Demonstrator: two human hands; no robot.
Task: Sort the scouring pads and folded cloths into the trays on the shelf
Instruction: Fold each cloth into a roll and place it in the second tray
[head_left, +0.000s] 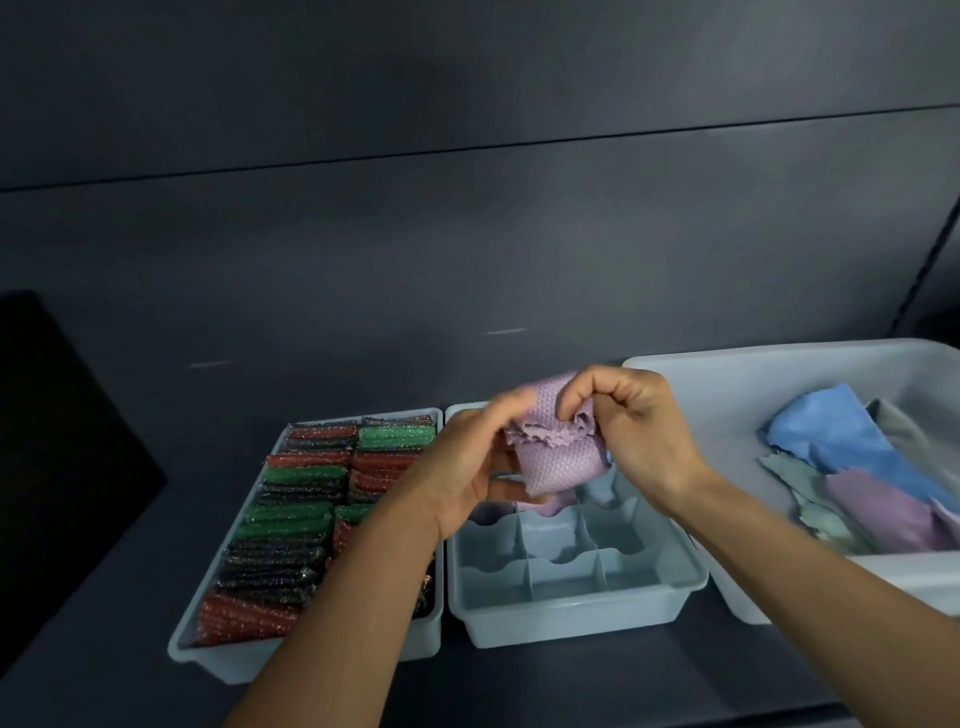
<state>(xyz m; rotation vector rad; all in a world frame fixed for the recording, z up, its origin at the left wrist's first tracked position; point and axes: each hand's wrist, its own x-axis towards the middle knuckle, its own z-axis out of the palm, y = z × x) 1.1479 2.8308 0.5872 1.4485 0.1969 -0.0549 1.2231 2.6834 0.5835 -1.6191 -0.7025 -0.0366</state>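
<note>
Left hand (467, 470), right hand (641, 431) pinch folded lilac cloth (558, 465).

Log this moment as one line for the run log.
left grip: holds purple cloth | right grip: pinches cloth's upper edge | cloth: above divided tray, front cells empty | pad tray: packed with scouring pads

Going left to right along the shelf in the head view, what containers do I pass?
Tray of scouring pads → divided tray, under the purple cloth that the left hand and right hand hold → large tub of loose cloths.
</note>
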